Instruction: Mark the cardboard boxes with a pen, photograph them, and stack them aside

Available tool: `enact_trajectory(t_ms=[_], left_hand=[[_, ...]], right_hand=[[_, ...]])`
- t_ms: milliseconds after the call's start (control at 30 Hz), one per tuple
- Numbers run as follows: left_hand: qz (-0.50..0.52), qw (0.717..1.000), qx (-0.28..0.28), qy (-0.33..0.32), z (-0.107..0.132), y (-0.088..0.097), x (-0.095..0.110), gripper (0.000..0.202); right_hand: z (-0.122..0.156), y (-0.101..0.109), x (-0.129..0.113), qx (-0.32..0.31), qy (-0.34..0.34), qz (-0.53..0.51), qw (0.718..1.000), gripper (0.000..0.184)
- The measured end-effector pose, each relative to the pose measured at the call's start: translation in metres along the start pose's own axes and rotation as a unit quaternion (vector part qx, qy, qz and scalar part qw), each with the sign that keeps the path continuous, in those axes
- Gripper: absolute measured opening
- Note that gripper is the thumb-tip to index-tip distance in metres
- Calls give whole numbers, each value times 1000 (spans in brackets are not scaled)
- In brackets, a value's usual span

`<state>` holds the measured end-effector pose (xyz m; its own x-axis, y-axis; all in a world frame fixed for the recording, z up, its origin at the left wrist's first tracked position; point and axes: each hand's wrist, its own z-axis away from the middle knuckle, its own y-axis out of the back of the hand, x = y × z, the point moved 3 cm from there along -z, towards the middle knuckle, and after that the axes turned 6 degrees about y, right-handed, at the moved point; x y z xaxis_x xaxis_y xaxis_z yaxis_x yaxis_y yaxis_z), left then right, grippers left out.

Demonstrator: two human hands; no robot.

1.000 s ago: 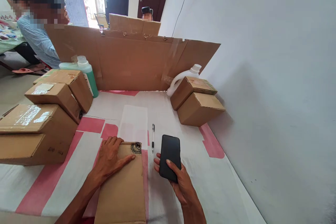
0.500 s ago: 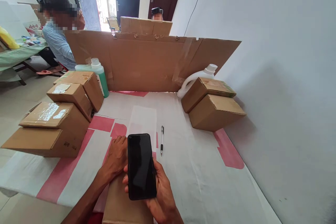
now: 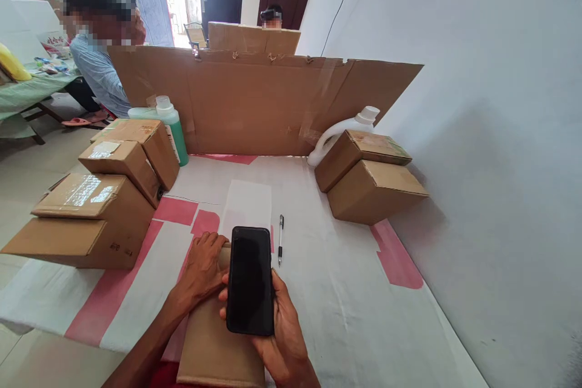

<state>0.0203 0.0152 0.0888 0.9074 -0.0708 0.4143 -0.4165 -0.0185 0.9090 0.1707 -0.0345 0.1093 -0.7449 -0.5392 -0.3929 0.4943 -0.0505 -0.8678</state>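
My right hand (image 3: 284, 327) is closed round a black smartphone (image 3: 250, 282), its dark screen facing up towards me. Beneath the phone lies a brown cardboard box (image 3: 218, 345) at the near edge of the table. My left hand (image 3: 207, 264) rests at the box's far left side, fingers bent over its edge. A white sheet of paper (image 3: 248, 206) lies flat beyond the box. To the right of the phone is a black and clear pen (image 3: 280, 239).
Stacked cardboard boxes (image 3: 116, 194) and a green bottle (image 3: 175, 133) stand at the left. More boxes (image 3: 375, 188) and a white jug (image 3: 336, 133) are at the right. A cardboard panel (image 3: 254, 103) spans the back. A person (image 3: 97, 73) sits beyond it, left; a white wall (image 3: 500, 103) runs along the right.
The phone in my right hand has shifted slightly right and up. More of the box's far end shows between the phone and my left hand, which has hardly moved.
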Motion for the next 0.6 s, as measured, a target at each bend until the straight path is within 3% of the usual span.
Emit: enact_trajectory(t_ms=[600], left_hand=[[8,1000,9,-3,0,1,0,11]], right_hand=[[5,0,1,-31,-10,-38,999,57]])
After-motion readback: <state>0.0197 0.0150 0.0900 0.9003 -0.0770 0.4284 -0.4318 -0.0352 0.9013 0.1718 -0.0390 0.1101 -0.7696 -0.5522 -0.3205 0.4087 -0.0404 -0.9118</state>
